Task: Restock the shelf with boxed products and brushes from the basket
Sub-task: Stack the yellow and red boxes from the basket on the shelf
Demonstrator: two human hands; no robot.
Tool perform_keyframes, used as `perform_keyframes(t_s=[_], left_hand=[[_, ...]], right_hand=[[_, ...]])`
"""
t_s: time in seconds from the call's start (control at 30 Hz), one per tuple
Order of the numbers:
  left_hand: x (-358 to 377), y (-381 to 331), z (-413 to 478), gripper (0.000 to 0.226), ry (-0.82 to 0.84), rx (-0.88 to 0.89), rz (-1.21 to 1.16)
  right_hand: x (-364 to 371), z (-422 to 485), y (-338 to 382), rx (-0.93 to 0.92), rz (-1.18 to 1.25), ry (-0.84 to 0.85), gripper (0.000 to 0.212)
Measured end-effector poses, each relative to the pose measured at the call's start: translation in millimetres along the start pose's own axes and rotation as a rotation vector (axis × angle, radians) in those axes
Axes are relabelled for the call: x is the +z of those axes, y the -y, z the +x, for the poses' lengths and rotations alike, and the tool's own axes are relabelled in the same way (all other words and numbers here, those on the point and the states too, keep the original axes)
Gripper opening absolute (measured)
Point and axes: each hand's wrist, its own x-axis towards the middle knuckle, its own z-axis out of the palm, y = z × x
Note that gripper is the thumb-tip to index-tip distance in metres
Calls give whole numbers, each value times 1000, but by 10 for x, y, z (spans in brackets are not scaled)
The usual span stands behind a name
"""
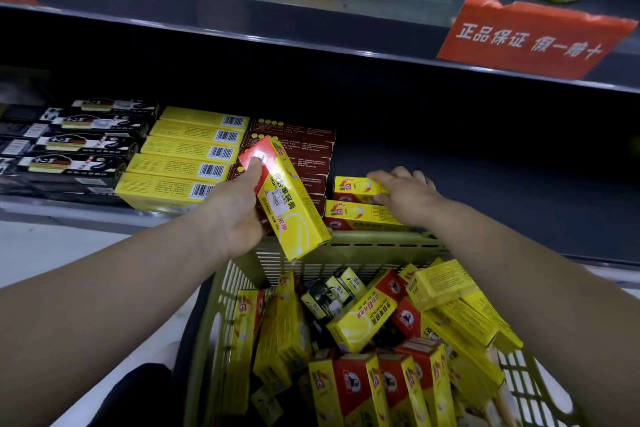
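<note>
My left hand grips a yellow and red box, tilted, above the far rim of the green basket. My right hand holds the right end of another yellow and red box on the lower shelf, behind a second such box at the shelf's front. The basket holds several yellow and red boxes and some black ones. No brush is plainly visible.
On the shelf's left part lie rows of black boxes, yellow boxes and dark red boxes. The upper shelf carries yellow and green containers and a red sign. To the right of my right hand the shelf is dark.
</note>
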Motion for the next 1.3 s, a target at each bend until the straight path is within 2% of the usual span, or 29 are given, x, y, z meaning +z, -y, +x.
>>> perform_keyframes(t_s=[0.17,0.23,0.3,0.37,0.43,0.5,0.53,0.6,0.67,0.7,0.77,0.83,0.93,1.0,1.13,1.3], left_hand=[[11,17,21,33,-3,14,-38],[14,29,46,29,8,15,-35],[25,45,57,25,15,23,-23],[42,64,62,24,17,40,-27],[55,78,65,22,20,52,-42],[62,90,68,22,53,61,-77],[73,94,65,23,82,64,-92],[99,99,56,25,148,69,-100],[101,108,56,27,208,87,-64],[93,113,61,27,234,109,-5],[60,132,70,26,249,224,276],[9,151,90,35,212,414,632],[-36,156,132,40,200,694,1044],[-44,169,162,42,196,763,1263],[-26,214,218,48,247,695,1422],[-72,280,282,52,245,587,1527]], right_hand=[[108,-19,36,-36,209,163,57],[97,-39,46,-59,206,186,69],[75,-70,70,-68,131,190,72],[-1,-121,121,-90,146,74,61],[-168,-196,208,-125,436,-56,42],[-349,-308,339,-177,770,-4,29],[-417,-377,412,-205,855,52,23],[-467,-469,514,-250,886,95,21],[-488,-511,541,-261,879,67,26],[-505,-514,520,-257,876,45,26],[-531,-485,402,-237,837,-25,24],[-507,-412,223,-192,689,-134,28],[-401,-241,-16,-71,412,-327,41],[-345,-138,-84,-12,325,-378,43],[-198,66,-56,21,226,-284,42],[63,177,-23,24,229,-1,44]])
